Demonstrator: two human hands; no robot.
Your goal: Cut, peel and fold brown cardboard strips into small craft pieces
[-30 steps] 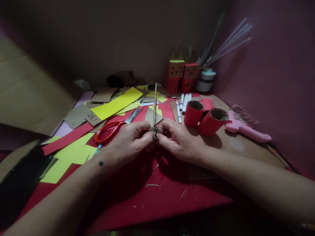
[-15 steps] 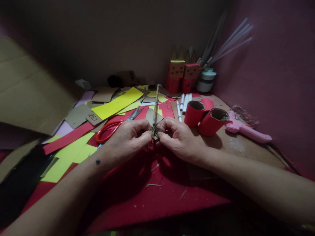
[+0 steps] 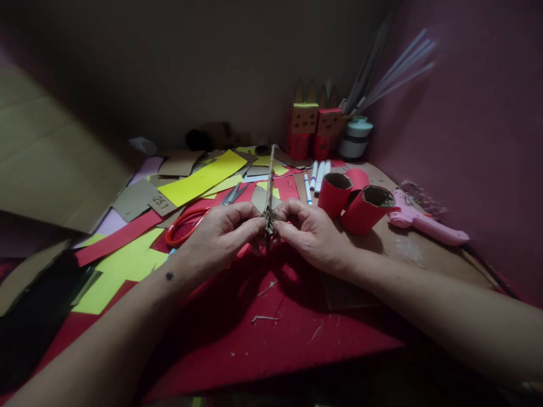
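Both hands meet in the middle over the red tabletop (image 3: 297,339), pinching a piece of brown cardboard (image 3: 270,183). It appears long and thin, seen nearly edge-on, pointing away from me; its near end is crumpled and ragged. My left hand (image 3: 229,229) grips that ragged end from the left, thumb and fingers closed. From the right, my right hand (image 3: 311,232) pinches the same end. Red-handled scissors (image 3: 186,223) lie just beyond my left wrist, blades partly apart. Several thin scraps (image 3: 266,318) are scattered below the hands.
Red tubes (image 3: 367,212), markers (image 3: 314,175) and a pink glue gun (image 3: 424,220) sit to the right. Yellow paper (image 3: 207,178) and cardboard pieces cover the left. Behind stand two box-headed figures (image 3: 304,130) and a jar (image 3: 355,138). A large cardboard panel (image 3: 55,181) rises at left.
Both hands have shifted slightly, and the fingers have moved a little along the cardboard's ragged near end. The grip is kept; the things around have not moved.
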